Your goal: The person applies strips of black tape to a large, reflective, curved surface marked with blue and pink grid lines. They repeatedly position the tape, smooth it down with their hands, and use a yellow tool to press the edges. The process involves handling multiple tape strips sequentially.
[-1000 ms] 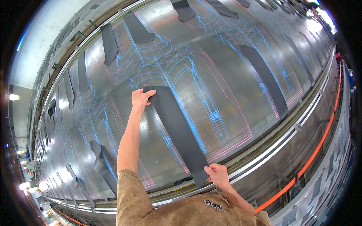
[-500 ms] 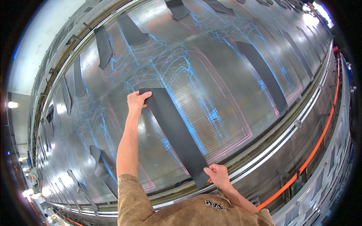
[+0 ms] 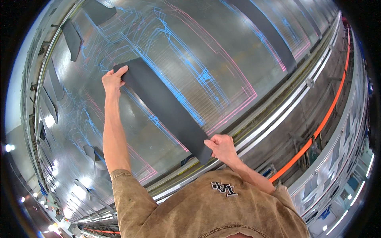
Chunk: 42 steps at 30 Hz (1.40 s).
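Note:
I hold a long dark grey sheet strip (image 3: 160, 107) diagonally over a shiny metal surface (image 3: 238, 115) marked with blue and pink projected lines. My left hand (image 3: 114, 79) pinches the strip's upper left corner, thumb on top. At the lower end near the surface's front edge, my right hand (image 3: 220, 146) grips the corner between thumb and bent fingers. Blue lines (image 3: 168, 87) run along the strip's right side, and pink and blue lines show along its left.
Other dark pieces (image 3: 71, 39) lie across the surface, among them a long strip (image 3: 270, 31) at the upper right. Metal rails (image 3: 278, 111) follow the front edge, with an orange band (image 3: 313, 139) beyond them. Ceiling lights show at the rim.
The whole view has shifted, so the surface, strip and both hands sit higher and further left, with more of my shirt showing. Both hands keep their grip on the strip.

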{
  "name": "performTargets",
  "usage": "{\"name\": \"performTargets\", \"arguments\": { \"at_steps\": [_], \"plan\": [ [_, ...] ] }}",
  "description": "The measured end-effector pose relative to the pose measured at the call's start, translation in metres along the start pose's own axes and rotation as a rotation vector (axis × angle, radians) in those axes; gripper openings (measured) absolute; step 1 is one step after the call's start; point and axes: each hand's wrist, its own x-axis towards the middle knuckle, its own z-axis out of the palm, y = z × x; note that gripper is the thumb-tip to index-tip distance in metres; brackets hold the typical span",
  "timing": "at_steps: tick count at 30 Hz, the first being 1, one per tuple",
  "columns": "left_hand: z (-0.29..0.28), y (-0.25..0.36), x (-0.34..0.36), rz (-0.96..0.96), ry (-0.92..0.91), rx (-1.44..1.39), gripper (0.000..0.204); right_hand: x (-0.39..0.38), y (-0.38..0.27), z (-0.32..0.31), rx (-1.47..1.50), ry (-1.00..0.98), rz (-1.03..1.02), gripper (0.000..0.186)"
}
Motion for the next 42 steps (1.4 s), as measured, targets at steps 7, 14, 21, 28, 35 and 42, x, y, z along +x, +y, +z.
{"name": "performTargets", "arguments": {
  "at_steps": [7,14,21,28,35,42],
  "plan": [
    [0.002,-0.003,0.003,-0.036,0.026,0.042,0.043,0.001,-0.001,-0.001,0.06,0.0,0.029,0.03],
    [0.001,0.002,-0.002,-0.037,0.014,0.062,0.044,0.002,-0.001,0.001,0.052,0.012,0.047,0.029],
    [0.001,-0.003,0.003,-0.038,-0.001,0.036,0.043,0.001,-0.004,0.0,0.037,0.04,0.055,0.03],
    [0.001,-0.003,0.003,-0.027,0.001,0.037,0.04,0.002,0.001,0.001,0.071,0.077,0.048,0.03],
    [0.001,-0.003,0.002,-0.026,-0.014,0.045,0.039,0.003,-0.002,0.001,0.093,0.077,0.077,0.029],
    [0.001,-0.004,0.004,-0.027,-0.008,0.042,0.04,0.004,-0.005,0.0,0.096,0.084,0.098,0.03]
  ]
}}
